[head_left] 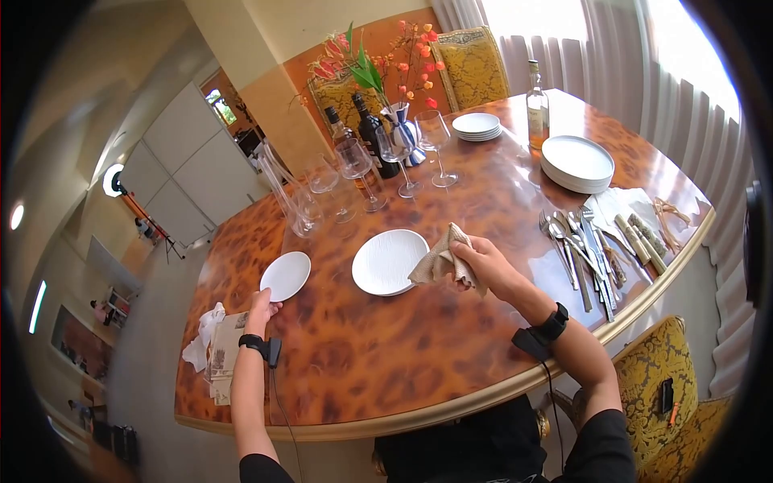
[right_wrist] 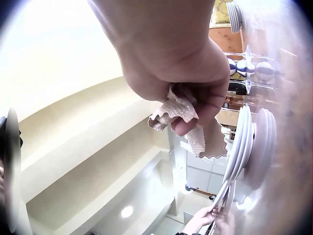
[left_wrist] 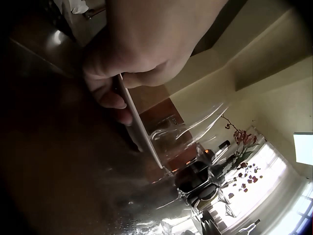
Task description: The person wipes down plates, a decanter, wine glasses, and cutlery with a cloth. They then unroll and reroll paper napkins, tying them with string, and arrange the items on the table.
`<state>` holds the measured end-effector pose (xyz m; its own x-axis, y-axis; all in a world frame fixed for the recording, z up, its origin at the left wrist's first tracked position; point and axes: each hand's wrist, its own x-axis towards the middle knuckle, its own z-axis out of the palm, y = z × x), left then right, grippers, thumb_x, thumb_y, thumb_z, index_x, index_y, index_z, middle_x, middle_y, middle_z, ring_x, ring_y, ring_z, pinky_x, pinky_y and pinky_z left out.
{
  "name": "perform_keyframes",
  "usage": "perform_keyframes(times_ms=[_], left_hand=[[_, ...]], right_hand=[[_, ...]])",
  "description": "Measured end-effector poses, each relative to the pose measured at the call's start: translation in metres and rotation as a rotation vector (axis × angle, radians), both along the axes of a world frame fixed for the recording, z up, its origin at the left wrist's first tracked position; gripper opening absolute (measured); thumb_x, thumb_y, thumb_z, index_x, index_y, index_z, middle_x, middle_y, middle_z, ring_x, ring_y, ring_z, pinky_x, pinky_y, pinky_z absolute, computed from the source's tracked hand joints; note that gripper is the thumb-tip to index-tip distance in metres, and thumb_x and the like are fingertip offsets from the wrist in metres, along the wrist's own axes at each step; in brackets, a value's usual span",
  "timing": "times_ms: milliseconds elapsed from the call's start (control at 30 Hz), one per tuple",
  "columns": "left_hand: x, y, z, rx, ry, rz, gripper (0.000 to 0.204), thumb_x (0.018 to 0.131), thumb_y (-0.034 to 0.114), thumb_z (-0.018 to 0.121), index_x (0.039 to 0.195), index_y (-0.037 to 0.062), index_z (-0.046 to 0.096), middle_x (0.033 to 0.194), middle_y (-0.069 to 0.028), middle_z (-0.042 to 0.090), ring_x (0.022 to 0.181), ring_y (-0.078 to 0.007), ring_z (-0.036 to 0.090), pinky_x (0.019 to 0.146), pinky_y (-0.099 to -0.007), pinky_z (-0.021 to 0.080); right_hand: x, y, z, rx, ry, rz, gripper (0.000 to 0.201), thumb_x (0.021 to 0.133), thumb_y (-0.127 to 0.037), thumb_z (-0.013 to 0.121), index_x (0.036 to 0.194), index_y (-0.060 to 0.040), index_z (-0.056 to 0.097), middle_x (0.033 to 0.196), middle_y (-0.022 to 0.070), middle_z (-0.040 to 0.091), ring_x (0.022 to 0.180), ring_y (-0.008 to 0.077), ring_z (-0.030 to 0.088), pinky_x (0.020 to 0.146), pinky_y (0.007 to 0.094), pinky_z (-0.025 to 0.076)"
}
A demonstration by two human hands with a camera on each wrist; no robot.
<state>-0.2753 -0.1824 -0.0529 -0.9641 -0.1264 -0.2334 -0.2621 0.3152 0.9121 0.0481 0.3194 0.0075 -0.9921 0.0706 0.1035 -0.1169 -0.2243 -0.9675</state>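
My left hand (head_left: 262, 306) pinches the near edge of a small white plate (head_left: 286, 277) at the left of the table. In the left wrist view that plate (left_wrist: 139, 129) shows edge-on, thumb on one face and fingers on the other. A crumpled beige cloth (head_left: 441, 256) is bunched in my right hand (head_left: 487, 270), its loose corners hanging out. The right wrist view shows the cloth (right_wrist: 183, 115) gripped between thumb and curled fingers. Behind it, white plates (head_left: 390, 262) sit in the middle of the table, partly overlapped by the cloth in the head view.
Several wine glasses (head_left: 354, 161), a glass decanter (head_left: 302, 211), dark bottles (head_left: 372, 137) and a flower vase (head_left: 405, 133) stand behind. At right are stacked plates (head_left: 577, 161), a liquor bottle (head_left: 537, 113) and cutlery (head_left: 584, 253). Folded printed napkins (head_left: 225, 354) lie near the left edge.
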Motion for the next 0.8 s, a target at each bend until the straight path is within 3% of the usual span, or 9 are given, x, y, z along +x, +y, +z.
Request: perform_keyframes(times_ms=[67, 100, 233, 300, 367, 433, 500, 533, 800], left_hand=[[0.035, 0.034, 0.034, -0.72, 0.249, 0.085, 0.033, 0.094, 0.022, 0.049, 0.114, -0.0026, 0.056, 0.08, -0.0142, 0.067, 0.057, -0.0242, 0.064, 0.048, -0.0364, 0.05], [0.032, 0.048, 0.031, -0.721, 0.248, 0.082, 0.033, 0.094, 0.022, 0.049, 0.114, -0.0026, 0.056, 0.08, -0.0142, 0.067, 0.057, -0.0242, 0.064, 0.048, -0.0364, 0.05], [0.007, 0.072, 0.009, -1.139, 1.405, -0.253, 0.043, 0.094, 0.035, 0.056, 0.117, -0.001, 0.054, 0.081, -0.0155, 0.068, 0.053, -0.0241, 0.065, 0.051, -0.0337, 0.051], [0.08, 0.15, 0.054, -0.474, 0.379, -0.488, 0.05, 0.093, 0.044, 0.058, 0.114, -0.0015, 0.055, 0.073, -0.0146, 0.067, 0.052, -0.0223, 0.065, 0.046, -0.0315, 0.049], [0.109, 0.193, 0.066, -0.257, -0.017, -0.588, 0.052, 0.093, 0.048, 0.058, 0.106, -0.0022, 0.058, 0.064, -0.0126, 0.064, 0.048, -0.019, 0.063, 0.041, -0.0278, 0.045], [0.122, 0.22, 0.063, -0.38, -0.036, -0.7, 0.045, 0.092, 0.044, 0.062, 0.096, -0.001, 0.06, 0.059, -0.011, 0.061, 0.046, -0.0173, 0.061, 0.038, -0.0253, 0.042], [0.126, 0.232, 0.054, -0.447, 0.077, -0.685, 0.039, 0.091, 0.04, 0.064, 0.091, 0.0007, 0.06, 0.058, -0.0097, 0.06, 0.045, -0.0161, 0.059, 0.037, -0.0253, 0.041], [0.125, 0.234, 0.047, -0.507, 0.183, -0.663, 0.034, 0.091, 0.036, 0.066, 0.087, 0.0024, 0.059, 0.057, -0.0084, 0.059, 0.044, -0.0148, 0.058, 0.037, -0.0252, 0.039], [0.111, 0.22, 0.019, -0.158, 0.339, -0.539, 0.025, 0.089, 0.021, 0.069, 0.086, 0.0029, 0.053, 0.061, -0.0066, 0.06, 0.042, -0.0107, 0.052, 0.034, -0.0248, 0.036]], right_hand=[[0.002, -0.002, 0.002, -0.01, -0.001, -0.006, 0.027, 0.103, -0.026, 0.045, 0.102, -0.0012, 0.057, 0.076, 0.0051, 0.065, 0.054, 0.0095, 0.058, 0.05, 0.0245, 0.049], [0.003, -0.002, 0.003, -0.019, 0.001, -0.008, 0.027, 0.103, -0.026, 0.045, 0.102, -0.0011, 0.058, 0.076, 0.0051, 0.065, 0.054, 0.0094, 0.058, 0.05, 0.0243, 0.049], [0.003, -0.006, 0.003, -0.011, 0.014, 0.026, 0.027, 0.102, -0.024, 0.045, 0.102, -0.0008, 0.057, 0.077, 0.0043, 0.065, 0.058, 0.009, 0.059, 0.053, 0.0247, 0.049], [0.002, -0.008, 0.0, 0.071, 0.066, -0.016, 0.025, 0.101, -0.024, 0.045, 0.102, -0.0014, 0.058, 0.08, 0.003, 0.065, 0.06, 0.0079, 0.06, 0.056, 0.0249, 0.049], [-0.002, -0.011, -0.004, 0.133, 0.037, -0.057, 0.026, 0.1, -0.023, 0.046, 0.102, -0.0005, 0.058, 0.087, 0.0072, 0.066, 0.069, 0.0122, 0.062, 0.064, 0.0278, 0.051], [-0.017, -0.013, -0.014, 0.199, 0.022, -0.107, 0.026, 0.099, -0.023, 0.047, 0.102, 0.0005, 0.058, 0.095, 0.0114, 0.066, 0.077, 0.0165, 0.065, 0.072, 0.0308, 0.053], [-0.038, -0.015, -0.032, 0.734, 0.31, -0.288, 0.028, 0.096, -0.023, 0.048, 0.103, 0.0029, 0.057, 0.114, 0.0236, 0.06, 0.098, 0.0311, 0.063, 0.09, 0.038, 0.049], [-0.042, -0.017, -0.028, 0.736, 0.234, -0.193, 0.032, 0.093, -0.022, 0.049, 0.102, 0.0078, 0.056, 0.125, 0.0298, 0.052, 0.119, 0.0402, 0.05, 0.103, 0.0424, 0.04], [-0.101, -0.05, -0.053, 1.016, 0.139, -0.205, 0.039, 0.091, -0.023, 0.05, 0.103, 0.0139, 0.058, 0.141, 0.0345, 0.039, 0.13, 0.0488, 0.039, 0.107, 0.0491, 0.038]])
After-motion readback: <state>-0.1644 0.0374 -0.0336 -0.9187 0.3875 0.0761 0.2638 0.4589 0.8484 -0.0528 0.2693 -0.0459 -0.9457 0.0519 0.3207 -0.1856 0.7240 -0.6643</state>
